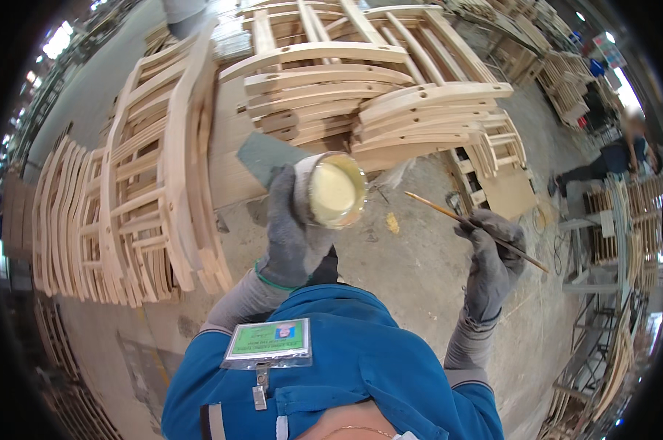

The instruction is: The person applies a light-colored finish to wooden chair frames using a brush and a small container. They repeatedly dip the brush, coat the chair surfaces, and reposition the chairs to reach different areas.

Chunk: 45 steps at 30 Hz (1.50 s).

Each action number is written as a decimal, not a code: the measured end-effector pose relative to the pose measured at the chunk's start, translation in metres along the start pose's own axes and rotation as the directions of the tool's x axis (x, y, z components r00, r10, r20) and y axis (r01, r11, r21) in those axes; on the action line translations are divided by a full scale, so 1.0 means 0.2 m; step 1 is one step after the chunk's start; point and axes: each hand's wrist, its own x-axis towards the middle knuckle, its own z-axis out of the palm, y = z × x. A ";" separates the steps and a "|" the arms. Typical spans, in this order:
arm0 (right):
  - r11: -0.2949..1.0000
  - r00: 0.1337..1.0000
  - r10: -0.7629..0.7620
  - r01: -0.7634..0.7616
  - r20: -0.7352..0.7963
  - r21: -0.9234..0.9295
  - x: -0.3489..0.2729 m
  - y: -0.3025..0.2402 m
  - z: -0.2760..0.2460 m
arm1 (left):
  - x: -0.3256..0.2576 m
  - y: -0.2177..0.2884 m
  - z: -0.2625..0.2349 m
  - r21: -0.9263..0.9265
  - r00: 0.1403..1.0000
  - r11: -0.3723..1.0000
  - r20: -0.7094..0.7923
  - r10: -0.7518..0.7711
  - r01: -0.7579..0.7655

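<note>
Stacked chair frames (361, 88) crowd the far and left edges; bare floor (412, 271) open below the hands. Left hand (291, 235) wrapped round a small can (331, 191) of pale yellow glue, held mid-air at chest height. Right hand (493, 257) pinches a thin stick (471, 224), tip just beside the can.

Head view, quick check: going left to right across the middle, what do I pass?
Stack of curved wooden frames → left hand → cup of pale glue → thin brush → right hand → another person, far right.

Glue cup (334, 191), brush (472, 222), chair frames (361, 88)
</note>
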 end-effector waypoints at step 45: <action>0.978 0.976 0.066 -0.104 0.208 0.180 1.22 0.54 0.09 | 1.41 -0.16 0.08 0.051 0.989 0.992 -0.086 0.121 -0.117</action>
